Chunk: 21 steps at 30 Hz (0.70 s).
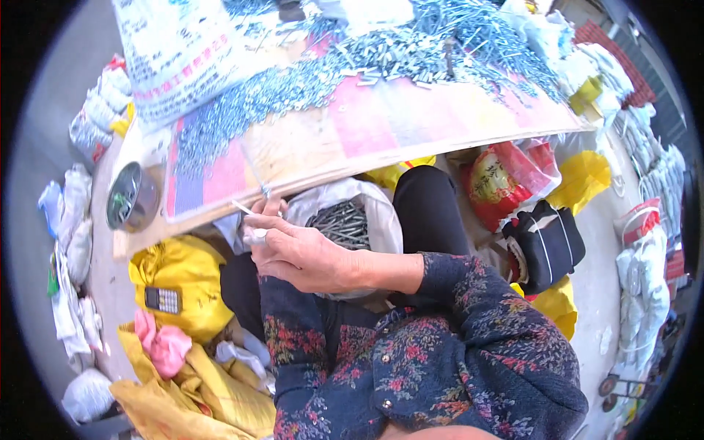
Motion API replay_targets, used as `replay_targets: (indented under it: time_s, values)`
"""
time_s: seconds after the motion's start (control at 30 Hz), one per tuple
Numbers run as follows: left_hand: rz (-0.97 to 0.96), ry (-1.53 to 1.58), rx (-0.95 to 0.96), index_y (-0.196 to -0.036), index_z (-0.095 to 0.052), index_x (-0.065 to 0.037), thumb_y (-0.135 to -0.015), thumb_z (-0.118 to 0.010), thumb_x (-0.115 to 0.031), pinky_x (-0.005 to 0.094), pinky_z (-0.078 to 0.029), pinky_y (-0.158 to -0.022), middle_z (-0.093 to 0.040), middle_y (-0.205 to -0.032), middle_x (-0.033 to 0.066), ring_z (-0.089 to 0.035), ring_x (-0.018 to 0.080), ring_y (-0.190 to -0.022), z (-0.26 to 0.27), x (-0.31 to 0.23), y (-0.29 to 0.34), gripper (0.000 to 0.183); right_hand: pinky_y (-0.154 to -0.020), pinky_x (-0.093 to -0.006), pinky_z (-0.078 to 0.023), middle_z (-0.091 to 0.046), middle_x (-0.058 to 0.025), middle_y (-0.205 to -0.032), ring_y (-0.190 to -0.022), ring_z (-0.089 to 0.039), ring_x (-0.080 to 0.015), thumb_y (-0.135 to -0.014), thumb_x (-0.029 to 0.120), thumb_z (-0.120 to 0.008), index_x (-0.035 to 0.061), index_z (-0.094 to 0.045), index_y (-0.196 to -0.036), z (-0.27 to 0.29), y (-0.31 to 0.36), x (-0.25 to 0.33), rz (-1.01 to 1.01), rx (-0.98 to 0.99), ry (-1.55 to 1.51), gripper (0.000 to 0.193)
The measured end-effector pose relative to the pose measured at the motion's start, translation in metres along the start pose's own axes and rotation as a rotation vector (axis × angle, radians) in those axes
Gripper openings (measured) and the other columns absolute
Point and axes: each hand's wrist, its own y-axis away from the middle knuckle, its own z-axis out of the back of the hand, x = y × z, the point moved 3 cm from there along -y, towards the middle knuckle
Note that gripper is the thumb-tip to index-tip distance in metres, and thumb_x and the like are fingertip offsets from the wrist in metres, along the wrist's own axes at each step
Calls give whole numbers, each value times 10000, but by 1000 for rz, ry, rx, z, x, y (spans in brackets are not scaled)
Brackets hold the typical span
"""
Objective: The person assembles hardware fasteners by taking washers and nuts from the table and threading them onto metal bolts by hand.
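Note:
My right hand (pixel 312 258) reaches across to the left, its fingers pinched together at the table's front edge. A thin pale rod (pixel 243 208) sticks out from its fingertips, and white tape or a cover wraps one finger. My left hand (pixel 270 207) is mostly hidden behind the right one; its few visible fingers are bent and closed. Just above them a small metal piece (pixel 265 190) shows, too small to name surely. Below the hands, a white sack (pixel 385 224) between my knees holds many dark metal bolts (pixel 339 224).
The table (pixel 293 147), covered in checked cloth, bears heaps of small nuts or washers (pixel 220 136), metal sleeves (pixel 385 55) and long bolts (pixel 484 29). A metal pot (pixel 133 196) stands at its left corner. Yellow bags (pixel 180 271) and a calculator (pixel 163 300) lie left; a red bag (pixel 506 180) sits right.

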Motion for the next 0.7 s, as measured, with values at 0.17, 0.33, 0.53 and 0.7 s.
replay_targets:
  time_s: [0.17,0.33,0.53,0.7]
  values:
    - [976,405,307,-862,-613,-45,-841,-679,-141,177,-315,-408,-558,-672,-4,-463,45,-507,-24,-33,-9,119,-768,-283,-500,-667,-80,-967,-884,-620,-134,-891,160,-609,-43,-524,-1217,27,9,-97,-670,-2,-800,393]
    - [830,209,423,-838,-617,-30,-847,-675,-119,174,-295,-408,-575,-643,-4,-434,27,-467,-25,-39,-4,106,-649,-330,-463,-623,-140,-778,-719,-586,-173,-886,155,-589,-18,-627,-944,5,24,-87,-543,42,-473,186]
    - [710,-16,627,-985,-600,12,-800,-698,-44,172,-418,-585,-625,-790,3,-531,37,-636,-23,-44,-12,217,-650,-418,-465,-594,-236,-779,-740,-609,-361,-866,197,-579,-22,-604,-885,11,45,-86,-449,-68,-330,221]
    - [776,-91,609,-1166,-510,56,-780,-690,-32,192,-445,-661,-610,-843,7,-553,62,-722,-3,-43,-27,435,-694,-439,-488,-639,-234,-831,-812,-634,-378,-809,359,-640,-17,-620,-905,39,60,-83,-583,359,-124,389]
